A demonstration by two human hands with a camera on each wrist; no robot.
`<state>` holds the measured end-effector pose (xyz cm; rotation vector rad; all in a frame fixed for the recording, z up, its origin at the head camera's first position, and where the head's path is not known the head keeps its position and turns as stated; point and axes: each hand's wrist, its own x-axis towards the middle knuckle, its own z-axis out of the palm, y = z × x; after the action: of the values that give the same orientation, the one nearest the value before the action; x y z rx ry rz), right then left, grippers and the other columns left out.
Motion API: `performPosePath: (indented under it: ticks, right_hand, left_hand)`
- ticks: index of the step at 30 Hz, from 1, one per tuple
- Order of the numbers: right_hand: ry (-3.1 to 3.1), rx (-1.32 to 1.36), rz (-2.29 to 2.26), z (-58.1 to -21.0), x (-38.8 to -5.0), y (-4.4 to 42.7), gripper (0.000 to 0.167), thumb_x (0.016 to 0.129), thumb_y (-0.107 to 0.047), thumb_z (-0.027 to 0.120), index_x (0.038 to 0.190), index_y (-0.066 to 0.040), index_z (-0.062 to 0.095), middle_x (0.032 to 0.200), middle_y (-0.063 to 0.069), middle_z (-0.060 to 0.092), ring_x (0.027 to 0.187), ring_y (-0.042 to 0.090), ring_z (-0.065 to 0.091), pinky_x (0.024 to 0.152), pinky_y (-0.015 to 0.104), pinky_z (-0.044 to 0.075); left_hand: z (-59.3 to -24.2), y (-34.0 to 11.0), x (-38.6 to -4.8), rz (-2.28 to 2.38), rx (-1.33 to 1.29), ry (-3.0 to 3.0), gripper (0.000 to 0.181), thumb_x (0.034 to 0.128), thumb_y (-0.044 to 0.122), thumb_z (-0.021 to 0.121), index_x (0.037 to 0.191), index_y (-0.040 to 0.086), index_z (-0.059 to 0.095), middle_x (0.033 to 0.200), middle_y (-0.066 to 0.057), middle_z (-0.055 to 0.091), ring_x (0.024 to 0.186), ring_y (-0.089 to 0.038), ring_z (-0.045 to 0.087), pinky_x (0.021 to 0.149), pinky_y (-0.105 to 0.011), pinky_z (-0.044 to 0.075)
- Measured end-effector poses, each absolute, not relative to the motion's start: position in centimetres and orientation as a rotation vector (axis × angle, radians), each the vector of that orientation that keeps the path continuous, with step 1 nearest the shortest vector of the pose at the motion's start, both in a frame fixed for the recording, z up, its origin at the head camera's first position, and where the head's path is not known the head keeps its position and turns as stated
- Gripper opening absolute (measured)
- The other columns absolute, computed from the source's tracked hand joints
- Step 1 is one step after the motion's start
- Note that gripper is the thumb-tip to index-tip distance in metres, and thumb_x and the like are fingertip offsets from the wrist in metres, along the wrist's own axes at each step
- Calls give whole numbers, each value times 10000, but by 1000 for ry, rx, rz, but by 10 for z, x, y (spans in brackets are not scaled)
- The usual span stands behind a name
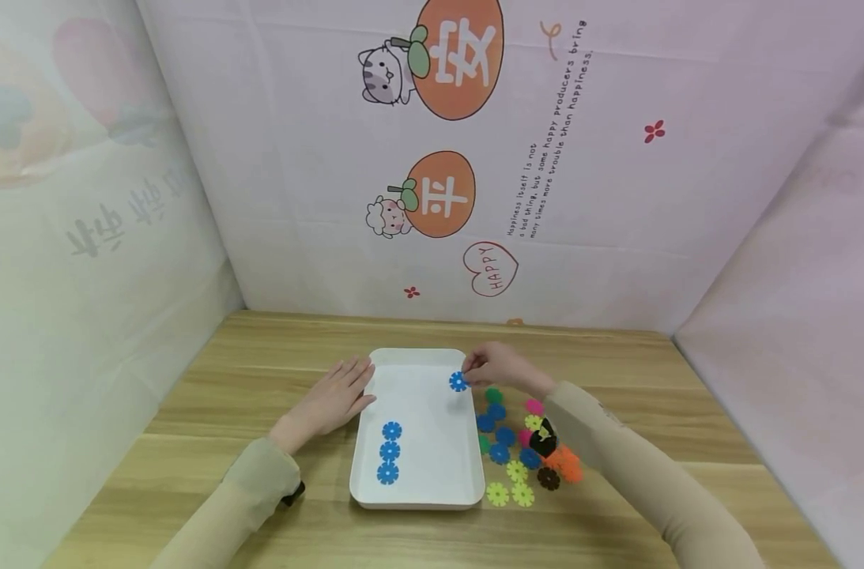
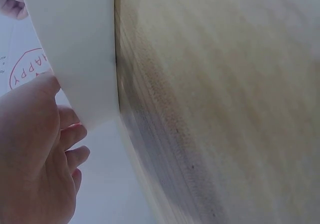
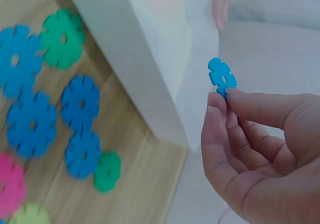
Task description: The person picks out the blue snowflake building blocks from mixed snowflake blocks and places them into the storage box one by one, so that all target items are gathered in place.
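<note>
A white tray [image 1: 432, 494] lies on the wooden table with three blue notched discs [image 1: 390, 450] in a column near its left side. The right hand [image 1: 501, 368] pinches another blue disc [image 1: 458, 382] between thumb and fingers above the tray's upper right part; the right wrist view shows this disc [image 3: 220, 75] at the fingertips of the hand [image 3: 265, 149]. The left hand [image 1: 332, 397] rests with extended fingers on the tray's left rim; in the left wrist view this hand [image 2: 40, 149] touches the tray's edge [image 2: 80, 49].
Loose discs lie right of the tray: blue ones [image 1: 505, 436], yellow ones [image 1: 517, 472], orange ones [image 1: 570, 466], a dark brown one [image 1: 548, 478], and some pink and green. Printed cloth walls [image 1: 296, 197] stand behind and at both sides of the wooden table [image 1: 318, 521].
</note>
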<state>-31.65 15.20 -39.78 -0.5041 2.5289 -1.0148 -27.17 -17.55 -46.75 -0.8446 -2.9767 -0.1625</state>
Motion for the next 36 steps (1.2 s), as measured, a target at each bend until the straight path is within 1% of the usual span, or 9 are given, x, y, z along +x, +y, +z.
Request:
performPosePath:
  ticks: [5,12,17,21,30,36]
  right_hand:
    - [2517,-548,-964,-408,-317,124,64,935,-73,665,946,-14,688,886,99,714,785,208,680,805,389,617]
    - [2522,-615,-930,-422,-312,87,46,916,-50,687,906,-6,687,845,100,715,737,198,686,720,293,618]
    - [2518,-635,-910,-433,-312,66,36,903,-54,705,904,-19,697,845,82,711,721,154,661,714,262,616]
    - [2525,-665,-886,-438,-312,57,41,905,-66,707,894,-28,700,839,70,701,695,119,615,697,234,604]
    - [2532,-669,-877,-448,-314,48,42,907,-85,711,893,-45,713,815,40,699,690,132,621,686,236,598]
    - [2529,-661,-885,-447,-314,44,50,905,-77,710,907,-27,714,834,70,711,691,149,640,701,252,610]
  left_hand:
    - [-469,-173,-273,-155,-846,-2983,623,1065,397,403,1529,-11,326,1619,-192,290,1509,-388,267,1250,-529,230]
    - [-473,-174,-275,-147,-832,-2974,621,1063,399,405,1528,-7,332,1617,-186,300,1509,-382,274,1252,-522,231]
    - [-474,-174,-275,-146,-814,-2979,624,1063,411,399,1532,6,331,1618,-175,302,1507,-379,283,1251,-522,234]
    - [-474,-174,-275,-144,-808,-2976,619,1062,407,406,1530,7,338,1616,-174,311,1502,-379,293,1247,-527,241]
    - [-472,-175,-274,-140,-806,-2965,610,1061,393,418,1521,-3,354,1607,-181,328,1496,-378,308,1244,-525,248]
    - [-473,-176,-274,-132,-801,-2966,610,1059,396,420,1523,3,354,1609,-174,326,1499,-375,303,1245,-525,246]
